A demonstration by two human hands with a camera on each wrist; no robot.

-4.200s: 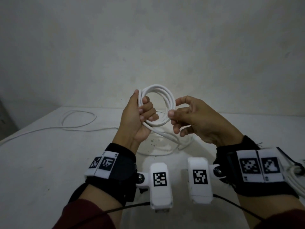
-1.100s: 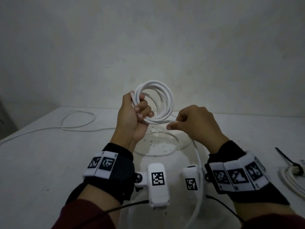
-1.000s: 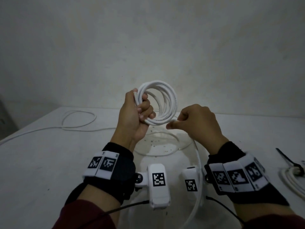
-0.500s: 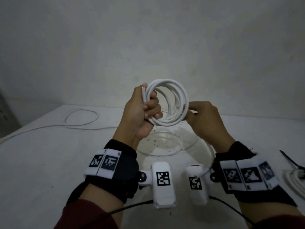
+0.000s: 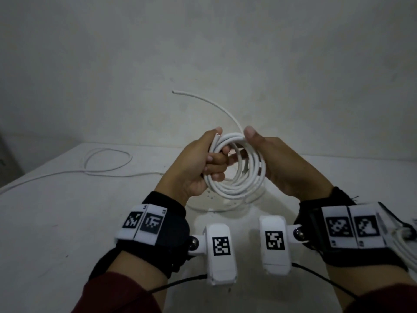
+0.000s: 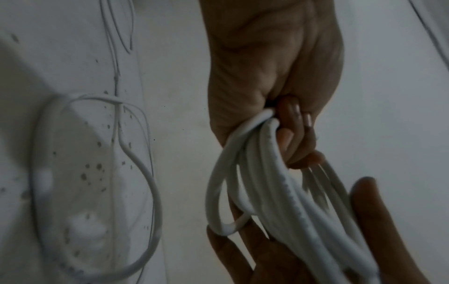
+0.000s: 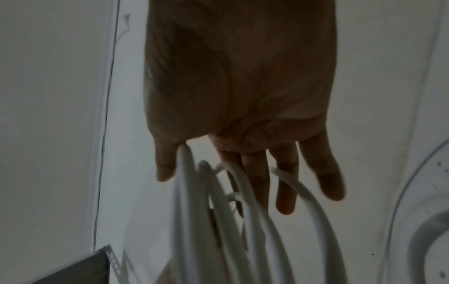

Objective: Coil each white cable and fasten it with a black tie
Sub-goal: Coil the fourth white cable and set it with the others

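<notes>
Hands share the coil (image 5: 239,168) above the surface (image 5: 67,222), left hand (image 5: 198,163) gripping its loops, right hand (image 5: 277,163) flat and open against it, so the untied free end (image 5: 203,100) could spring loose and unwind them.

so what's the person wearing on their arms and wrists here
Both hands, left hand and right hand, are bare. Each wrist carries a black strap with white square-code tags and a white camera block, also code-marked, on a metal ball joint. Thin black cables trail from the blocks. Dark red sleeves cover the forearms.
</notes>
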